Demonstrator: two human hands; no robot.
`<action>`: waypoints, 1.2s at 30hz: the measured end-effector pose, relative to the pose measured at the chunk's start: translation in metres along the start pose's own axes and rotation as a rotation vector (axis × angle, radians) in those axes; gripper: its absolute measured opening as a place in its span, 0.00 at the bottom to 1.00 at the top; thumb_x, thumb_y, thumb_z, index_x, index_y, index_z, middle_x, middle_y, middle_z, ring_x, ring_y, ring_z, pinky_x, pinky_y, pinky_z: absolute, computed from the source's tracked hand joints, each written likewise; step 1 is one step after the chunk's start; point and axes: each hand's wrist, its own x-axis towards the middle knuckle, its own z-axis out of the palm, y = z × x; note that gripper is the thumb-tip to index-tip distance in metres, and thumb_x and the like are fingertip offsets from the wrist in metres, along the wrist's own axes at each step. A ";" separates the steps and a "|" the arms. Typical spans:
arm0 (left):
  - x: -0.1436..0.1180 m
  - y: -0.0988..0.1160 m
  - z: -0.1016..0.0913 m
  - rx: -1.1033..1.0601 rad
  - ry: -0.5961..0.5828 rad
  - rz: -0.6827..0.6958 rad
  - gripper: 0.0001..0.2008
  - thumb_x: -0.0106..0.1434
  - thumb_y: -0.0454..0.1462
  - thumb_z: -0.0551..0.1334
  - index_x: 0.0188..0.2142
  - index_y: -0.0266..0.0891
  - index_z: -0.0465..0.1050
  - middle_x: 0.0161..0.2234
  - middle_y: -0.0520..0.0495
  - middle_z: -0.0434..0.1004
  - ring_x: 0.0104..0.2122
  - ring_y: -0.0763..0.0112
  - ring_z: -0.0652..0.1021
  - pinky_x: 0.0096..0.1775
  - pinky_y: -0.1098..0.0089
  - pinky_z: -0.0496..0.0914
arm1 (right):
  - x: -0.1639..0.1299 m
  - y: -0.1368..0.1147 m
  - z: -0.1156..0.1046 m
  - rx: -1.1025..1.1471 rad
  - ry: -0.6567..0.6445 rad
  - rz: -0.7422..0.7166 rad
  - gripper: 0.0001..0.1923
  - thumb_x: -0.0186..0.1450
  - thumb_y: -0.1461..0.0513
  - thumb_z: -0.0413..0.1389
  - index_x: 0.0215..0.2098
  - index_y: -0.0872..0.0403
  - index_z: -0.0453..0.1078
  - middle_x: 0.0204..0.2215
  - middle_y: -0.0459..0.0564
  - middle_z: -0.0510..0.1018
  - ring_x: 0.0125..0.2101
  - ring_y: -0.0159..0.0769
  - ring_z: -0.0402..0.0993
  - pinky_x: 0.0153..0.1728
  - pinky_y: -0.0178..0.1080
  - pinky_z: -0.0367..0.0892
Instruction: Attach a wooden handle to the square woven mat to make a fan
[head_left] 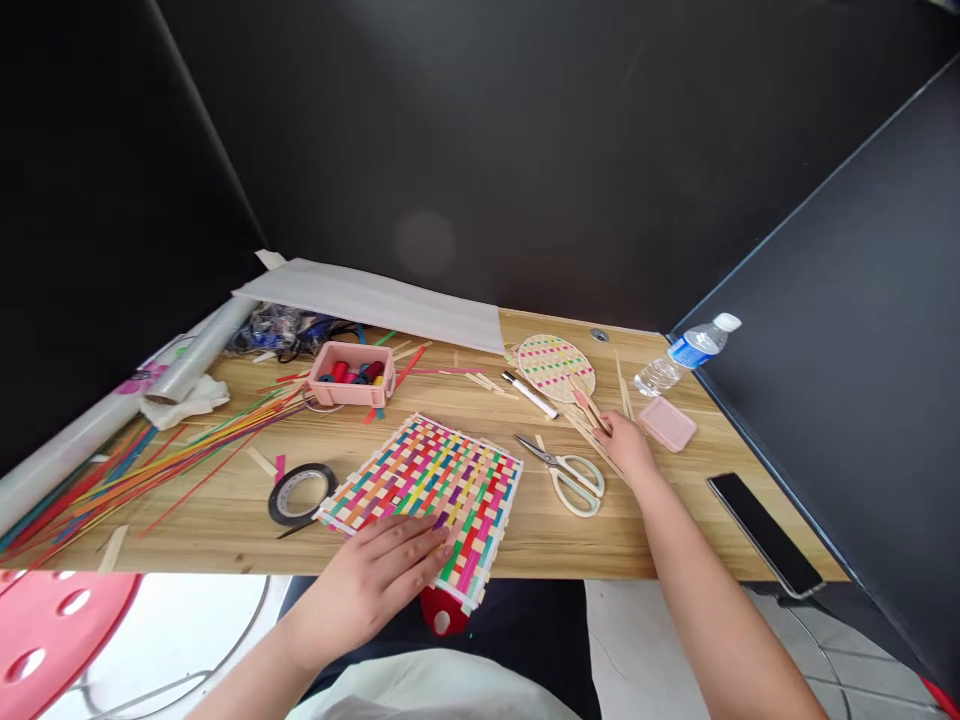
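My left hand (379,580) lies flat, fingers apart, on the near edge of a square woven mat (431,490) of many-coloured strips that overhangs the table's front. My right hand (628,447) rests further right on a loose bunch of pale wooden strips (589,420), its fingers curled around them. A small round woven piece (555,365) lies just beyond those strips. Scissors (570,475) with pale handles lie between the mat and my right hand.
A black tape roll (301,494) sits left of the mat, with long coloured strips (142,465) fanned out further left. A pink box (352,375) of thread spools, a marker (529,394), a pink case (667,423), a water bottle (686,352), a phone (765,533) and a red stool (52,630) surround them.
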 end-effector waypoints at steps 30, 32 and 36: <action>0.025 -0.013 0.021 0.027 0.200 -0.255 0.16 0.64 0.32 0.62 0.51 0.42 0.73 0.49 0.49 0.80 0.52 0.63 0.76 0.60 0.57 0.58 | -0.252 -0.095 0.013 1.571 -0.486 0.612 0.23 0.55 0.67 0.61 0.47 0.45 0.67 0.34 0.44 0.74 0.27 0.28 0.71 0.28 0.33 0.65; 0.016 -0.007 0.024 0.017 0.225 -0.249 0.16 0.63 0.31 0.63 0.51 0.41 0.73 0.49 0.47 0.80 0.52 0.62 0.76 0.60 0.57 0.58 | -0.261 -0.103 0.020 1.593 -0.522 0.596 0.23 0.55 0.69 0.58 0.47 0.45 0.67 0.29 0.40 0.69 0.20 0.23 0.64 0.21 0.30 0.57; 0.003 0.000 0.029 -0.006 0.272 -0.223 0.16 0.61 0.32 0.65 0.50 0.42 0.74 0.47 0.46 0.81 0.51 0.62 0.76 0.60 0.57 0.58 | -0.254 -0.133 0.031 1.642 -0.656 0.593 0.15 0.57 0.66 0.56 0.43 0.50 0.68 0.24 0.38 0.64 0.13 0.19 0.52 0.14 0.28 0.44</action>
